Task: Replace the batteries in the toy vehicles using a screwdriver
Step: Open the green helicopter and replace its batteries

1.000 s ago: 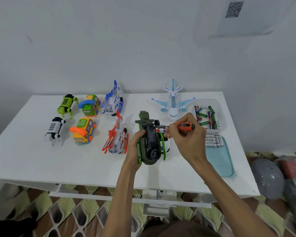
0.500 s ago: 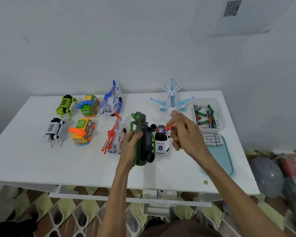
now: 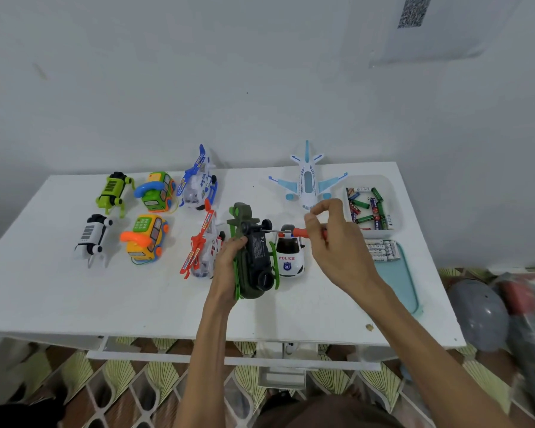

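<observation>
An olive-green toy helicopter (image 3: 254, 257) lies belly-up at the middle of the white table (image 3: 74, 298), its black battery cover facing me. My left hand (image 3: 229, 267) grips its left side. My right hand (image 3: 331, 239) pinches an orange-handled screwdriver (image 3: 300, 232), whose thin shaft points left, with the tip at the helicopter's black underside. A white police car (image 3: 289, 254) stands just right of the helicopter, under the screwdriver.
Other toys stand on the left half: two robot dogs (image 3: 113, 193), two phone cars (image 3: 145, 239), a blue helicopter (image 3: 198, 180) and a red one (image 3: 203, 245). A white plane (image 3: 306, 180) sits behind. A clear tub of batteries (image 3: 369, 206) and a teal tray (image 3: 396, 279) lie at right.
The helicopter has been lifted and tilted, so the police car behind it shows. My right hand shifted right along the screwdriver, fingers now raised at the handle's end.
</observation>
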Tool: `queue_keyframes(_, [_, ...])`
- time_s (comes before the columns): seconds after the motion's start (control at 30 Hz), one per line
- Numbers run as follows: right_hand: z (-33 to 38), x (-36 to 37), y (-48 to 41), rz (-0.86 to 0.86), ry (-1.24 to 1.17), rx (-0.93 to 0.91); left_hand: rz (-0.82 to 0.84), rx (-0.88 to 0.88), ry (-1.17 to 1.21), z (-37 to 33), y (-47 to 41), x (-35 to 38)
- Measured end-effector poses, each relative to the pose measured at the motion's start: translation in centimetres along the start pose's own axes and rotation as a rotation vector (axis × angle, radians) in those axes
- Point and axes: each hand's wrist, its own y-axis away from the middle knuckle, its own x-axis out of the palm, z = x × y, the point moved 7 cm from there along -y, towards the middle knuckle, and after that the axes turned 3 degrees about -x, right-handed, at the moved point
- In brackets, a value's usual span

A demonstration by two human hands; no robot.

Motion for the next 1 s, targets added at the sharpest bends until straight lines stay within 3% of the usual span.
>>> queue_keyframes(0.1, [0.0, 0.2, 0.0, -0.019, -0.02, -0.018, 0.006, -0.024, 0.069, -0.1, 0.0, 0.0])
queue_keyframes(0.27, [-0.7, 0.5, 0.1, -0.028, -0.259, 0.139, 0.016, -0.015, 0.056, -0.5, -0.1, 0.3])
queue_keyframes(0.37, [-1.0, 0.6, 0.2, 0.031, -0.122, 0.122, 0.017, 0.0, 0.05, -0.5, -0.2, 0.3])
queue_keyframes(0.57, [0.3, 0.1, 0.4, -0.038, -0.16, 0.009, 0.006, 0.039, -0.05, -0.2, -0.3, 0.1])
queue_keyframes(0.7, [-0.7, 1.1, 0.2, 0.162, -0.017, 0.094, 0.004, 0.056, -0.076, -0.4, -0.1, 0.2])
queue_keyframes(0.8, [-0.6, 0.8, 0.2, 0.119, 0.095, 0.004, 0.008, 0.066, -0.096, -0.6, -0.1, 0.3])
queue_keyframes(0.9, [-0.3, 0.8, 0.5, 0.115, 0.125, -0.072, 0.019, 0.037, -0.067, -0.4, 0.1, 0.6])
queue_keyframes(1.0, [-0.2, 0.9, 0.8, 0.136, 0.031, -0.029, 0.026, 0.028, -0.055, -0.2, 0.1, 1.0])
